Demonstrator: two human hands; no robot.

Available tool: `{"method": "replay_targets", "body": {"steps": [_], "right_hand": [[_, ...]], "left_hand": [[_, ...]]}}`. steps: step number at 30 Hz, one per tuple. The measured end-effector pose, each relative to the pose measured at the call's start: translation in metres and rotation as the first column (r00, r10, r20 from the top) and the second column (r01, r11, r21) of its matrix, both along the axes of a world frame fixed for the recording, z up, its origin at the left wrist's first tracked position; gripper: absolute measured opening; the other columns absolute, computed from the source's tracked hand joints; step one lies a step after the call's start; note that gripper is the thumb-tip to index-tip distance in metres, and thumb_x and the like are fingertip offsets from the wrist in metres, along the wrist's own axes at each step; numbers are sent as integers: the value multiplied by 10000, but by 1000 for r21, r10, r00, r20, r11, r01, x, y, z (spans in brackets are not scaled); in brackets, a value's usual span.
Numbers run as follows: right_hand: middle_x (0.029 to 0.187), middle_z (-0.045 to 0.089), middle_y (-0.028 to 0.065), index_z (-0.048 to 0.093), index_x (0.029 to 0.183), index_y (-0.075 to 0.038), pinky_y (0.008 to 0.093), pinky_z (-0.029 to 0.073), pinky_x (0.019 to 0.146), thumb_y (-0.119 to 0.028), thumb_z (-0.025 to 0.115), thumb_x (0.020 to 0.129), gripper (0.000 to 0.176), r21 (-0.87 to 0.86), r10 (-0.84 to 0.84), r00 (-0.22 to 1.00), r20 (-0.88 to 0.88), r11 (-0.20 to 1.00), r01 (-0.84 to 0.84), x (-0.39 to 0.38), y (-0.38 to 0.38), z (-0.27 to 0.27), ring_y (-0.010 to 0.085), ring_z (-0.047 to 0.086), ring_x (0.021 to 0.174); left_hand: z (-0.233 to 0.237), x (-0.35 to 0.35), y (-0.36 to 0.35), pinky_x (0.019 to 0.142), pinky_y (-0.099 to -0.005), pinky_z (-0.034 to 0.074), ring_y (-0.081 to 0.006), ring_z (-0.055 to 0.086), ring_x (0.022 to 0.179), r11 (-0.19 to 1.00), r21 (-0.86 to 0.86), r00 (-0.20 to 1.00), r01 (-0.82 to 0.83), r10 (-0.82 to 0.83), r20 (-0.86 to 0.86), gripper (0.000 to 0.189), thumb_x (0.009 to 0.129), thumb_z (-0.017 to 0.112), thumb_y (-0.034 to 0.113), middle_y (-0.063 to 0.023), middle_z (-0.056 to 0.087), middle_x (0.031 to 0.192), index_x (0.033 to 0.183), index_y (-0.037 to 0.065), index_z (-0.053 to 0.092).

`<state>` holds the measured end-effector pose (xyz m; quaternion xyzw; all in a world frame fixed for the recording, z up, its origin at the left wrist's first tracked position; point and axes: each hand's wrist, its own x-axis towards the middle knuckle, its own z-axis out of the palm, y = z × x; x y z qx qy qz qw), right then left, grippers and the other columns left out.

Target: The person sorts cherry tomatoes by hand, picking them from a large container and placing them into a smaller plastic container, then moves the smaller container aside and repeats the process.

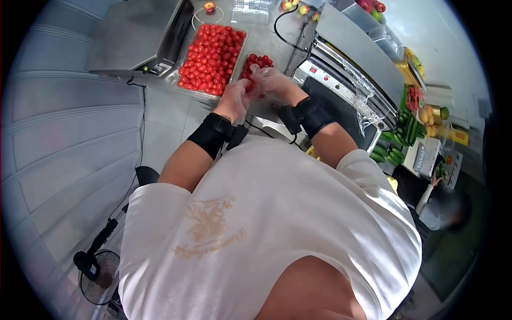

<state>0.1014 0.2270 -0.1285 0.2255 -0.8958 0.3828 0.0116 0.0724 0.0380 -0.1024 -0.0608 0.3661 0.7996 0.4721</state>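
My two hands, in thin clear gloves, meet at the near end of a small pile of cherry tomatoes [260, 61] in a clear box. My left hand [238, 98] is curled, with red cherry tomatoes [248, 85] showing at its fingers. Bent inward over the same spot, my right hand [271, 83] has its fingers closed; what they hold, if anything, is hidden. Just left of the hands lies a large clear tray [242, 38] filled with cherry tomatoes [211, 58]. Black bands with small devices wrap both wrists.
A wrapping machine [330, 80] with loose film stands at the right. Clear empty boxes [250, 10] and a few apples [288, 5] lie at the back. A steel appliance [136, 37] occupies the left. Cucumbers [410, 129] and another person's hand [435, 181] are far right.
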Motion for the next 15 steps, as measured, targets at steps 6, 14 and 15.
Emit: {"method": "replay_targets", "body": {"steps": [6,14,15], "right_hand": [[686,617,130,624,759,-14,309,483,574,-276,638,904,300,-354,-113,641,759,755,552,-9,-16,12,212,620,635],[706,651,78,579,810,-42,327,491,478,-265,586,970,274,171,-363,743,562,930,326,-41,-9,-21,178,636,535],[770,679,102,603,850,-49,325,491,471,-250,575,970,236,-87,-285,833,475,926,366,-37,3,-61,184,643,542]], "left_hand": [[22,-6,-3,931,-280,480,-154,601,1043,998,-42,999,49,-48,17,216,986,502,156,-74,623,1131,1081,-3,612],[52,-43,-43,583,-231,434,-90,540,626,839,-535,950,-100,-79,-302,94,899,580,155,21,589,745,892,84,642],[45,-56,-57,585,-227,438,-90,549,630,881,-455,956,-128,-13,-293,93,906,581,163,22,593,744,885,92,636]]}}
